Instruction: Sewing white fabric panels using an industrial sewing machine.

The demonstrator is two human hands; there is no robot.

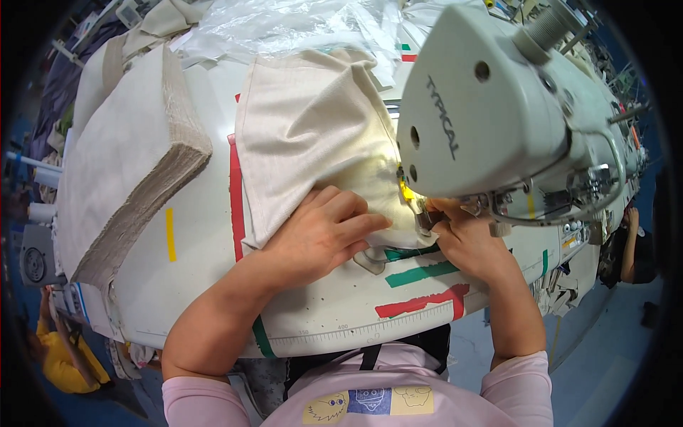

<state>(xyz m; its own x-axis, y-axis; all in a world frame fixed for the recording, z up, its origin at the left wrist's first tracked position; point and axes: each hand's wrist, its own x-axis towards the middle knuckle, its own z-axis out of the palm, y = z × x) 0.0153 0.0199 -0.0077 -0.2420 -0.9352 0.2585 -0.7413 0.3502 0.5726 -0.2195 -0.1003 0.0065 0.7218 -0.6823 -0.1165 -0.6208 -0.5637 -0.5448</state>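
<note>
Cream cloth [306, 114]: lies before you on the white table [320, 295], right edge reaching the sewing machine head [477, 121]; lamp glare blurs the detail there.
Left hand [331, 226]: yours rests on the cloth, fingers slightly apart.
Right hand [469, 238]: yours is beside the presser foot [425, 219]; fingertips partly hidden, grip cannot be told.
Obstruction: the machine head blocks your view of the table behind.
Left side: thick cloth stack [128, 164].
Far side: crumpled clear plastic [292, 28], cut off above.
</note>
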